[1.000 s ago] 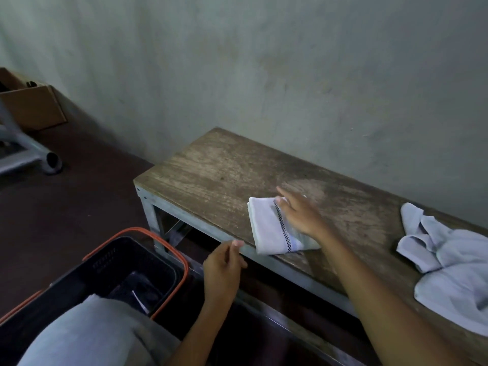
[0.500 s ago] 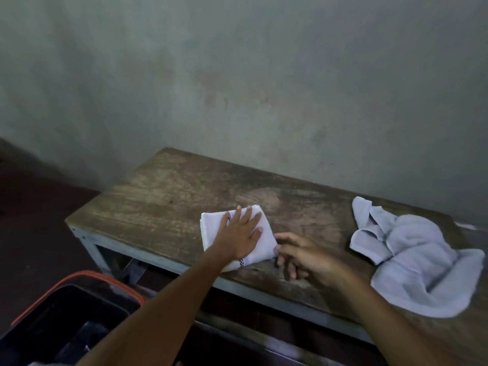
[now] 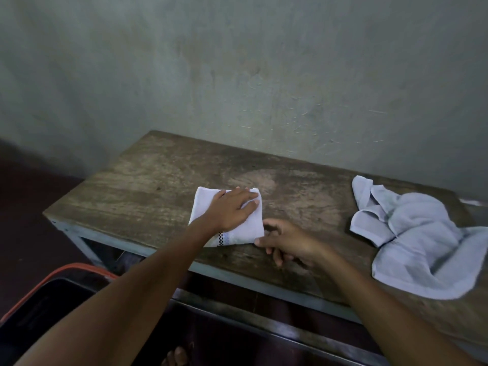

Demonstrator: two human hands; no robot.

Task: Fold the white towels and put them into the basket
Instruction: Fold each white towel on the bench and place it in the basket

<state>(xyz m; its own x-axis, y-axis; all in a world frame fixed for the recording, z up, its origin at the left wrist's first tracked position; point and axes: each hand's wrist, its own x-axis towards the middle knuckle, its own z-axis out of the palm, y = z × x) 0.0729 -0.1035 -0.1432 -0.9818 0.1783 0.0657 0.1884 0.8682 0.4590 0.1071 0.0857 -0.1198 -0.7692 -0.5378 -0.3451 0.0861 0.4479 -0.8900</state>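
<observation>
Pressing folded towel (image 3: 204, 206), left fingers (image 3: 244, 194) flat; right fingers (image 3: 273, 223), hold unclear; basket (image 3: 79, 267) contents unseen.

both forearms reach forward; left hand (image 3: 229, 208) lies flat, palm down, fingers straight, while right hand (image 3: 286, 243) rests beside it, fingers loosely curled.

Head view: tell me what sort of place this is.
Probably a bare utility or laundry corner indoors: a stained plaster wall, a worn, metal-framed wooden bench, and an orange-rimmed basket beside it.
</observation>
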